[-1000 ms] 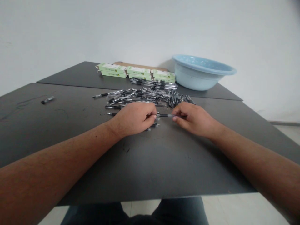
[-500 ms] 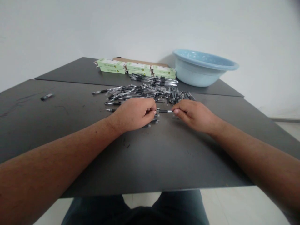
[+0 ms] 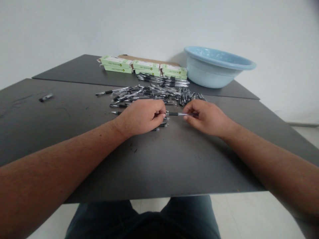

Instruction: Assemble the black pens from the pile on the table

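A pen (image 3: 173, 114) with a black grip and clear barrel stretches level between my two hands. My left hand (image 3: 143, 116) is closed, with thumb and forefinger pinching the pen's left end. Around its right part, my right hand (image 3: 205, 116) has thumb and fingers loosely curled, the thumb tip against the barrel. A pen tip (image 3: 116, 113) sticks out to the left from behind my left hand; whether that hand holds it is hidden. Several pens (image 3: 163, 124) lie partly covered below my left hand. Just beyond both hands spreads a heap of similar pens (image 3: 149, 92).
Light green boxes (image 3: 146, 68) stand stacked at the back, before a brown cardboard piece (image 3: 149, 59). A blue basin (image 3: 214, 71) stands back right. A small clear-and-black piece (image 3: 46, 97) lies far left on the dark table (image 3: 164, 166). A seam crosses the tabletop.
My right thumb and fingers have loosened from a tight pinch, and more of the pen's right end shows between them. My left hand keeps its pinch. The view has tilted slightly.
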`<state>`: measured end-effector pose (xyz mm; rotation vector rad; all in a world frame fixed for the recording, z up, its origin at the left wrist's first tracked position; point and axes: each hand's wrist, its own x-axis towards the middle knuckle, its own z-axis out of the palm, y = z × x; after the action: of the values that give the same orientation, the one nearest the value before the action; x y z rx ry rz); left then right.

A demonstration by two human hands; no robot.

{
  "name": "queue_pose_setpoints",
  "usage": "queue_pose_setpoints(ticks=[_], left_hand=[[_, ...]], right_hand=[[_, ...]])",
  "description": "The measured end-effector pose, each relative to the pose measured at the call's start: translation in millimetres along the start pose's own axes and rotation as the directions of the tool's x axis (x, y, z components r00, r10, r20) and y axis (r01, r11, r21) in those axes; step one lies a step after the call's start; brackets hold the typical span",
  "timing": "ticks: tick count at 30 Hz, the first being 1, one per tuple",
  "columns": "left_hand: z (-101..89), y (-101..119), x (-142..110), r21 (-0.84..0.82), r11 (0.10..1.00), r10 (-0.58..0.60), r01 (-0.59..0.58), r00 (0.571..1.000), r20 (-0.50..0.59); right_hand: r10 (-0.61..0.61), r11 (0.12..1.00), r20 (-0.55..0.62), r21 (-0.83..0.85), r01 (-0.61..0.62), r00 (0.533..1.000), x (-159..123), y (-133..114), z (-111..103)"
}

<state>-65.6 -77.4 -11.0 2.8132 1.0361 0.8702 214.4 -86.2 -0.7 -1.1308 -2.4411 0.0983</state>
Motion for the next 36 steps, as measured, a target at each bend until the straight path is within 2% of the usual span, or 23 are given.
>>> queue_pose_setpoints(ticks=[4, 9, 14, 19, 24, 29, 33, 36], left_hand=[[0.8, -1.4, 0.1, 0.007, 1.000, 0.004, -0.004, 1.000, 0.001], [1.1, -2.1, 0.2, 0.005, 1.000, 0.012, -0.012, 1.000, -0.001], [1.2, -2.2, 0.0, 0.001, 1.000, 0.011, -0.011, 1.000, -0.004], [1.2, -1.7, -0.2, -0.007, 1.000, 0.010, -0.010, 1.000, 0.003], [0.9, -1.2, 0.2, 0.010, 1.000, 0.018, -0.018, 1.000, 0.000], [0.2, -0.4, 0.0, 0.007, 1.000, 0.004, -0.004, 1.000, 0.009], [0.1, 0.0, 0.0, 0.010, 1.000, 0.001, -0.001, 1.000, 0.019], [0.2, -0.1, 0.1, 0.008, 1.000, -0.002, 0.001, 1.000, 0.017]], right_hand=[[-0.097, 0.995, 0.034, -0.017, 0.097, 0.995, 0.7, 1.6, 1.8], [-0.014, 1.000, -0.025, 0.018, 0.015, 1.000, 0.2, 2.0, 2.8], [-0.100, 0.995, 0.022, -0.014, 0.101, 0.995, 0.4, 1.3, 2.1], [-0.040, 0.999, -0.001, 0.031, 0.040, 0.999, 0.3, 1.1, 2.6], [-0.122, 0.993, 0.041, 0.011, 0.121, 0.992, 0.5, 2.8, 3.6], [-0.048, 0.998, 0.006, 0.029, 0.048, 0.999, -0.5, 2.1, 3.8], [-0.129, 0.992, 0.040, 0.001, 0.129, 0.991, 0.2, 1.8, 3.0], [-0.106, 0.994, 0.028, 0.041, 0.105, 0.994, 0.0, 0.4, 2.6]])
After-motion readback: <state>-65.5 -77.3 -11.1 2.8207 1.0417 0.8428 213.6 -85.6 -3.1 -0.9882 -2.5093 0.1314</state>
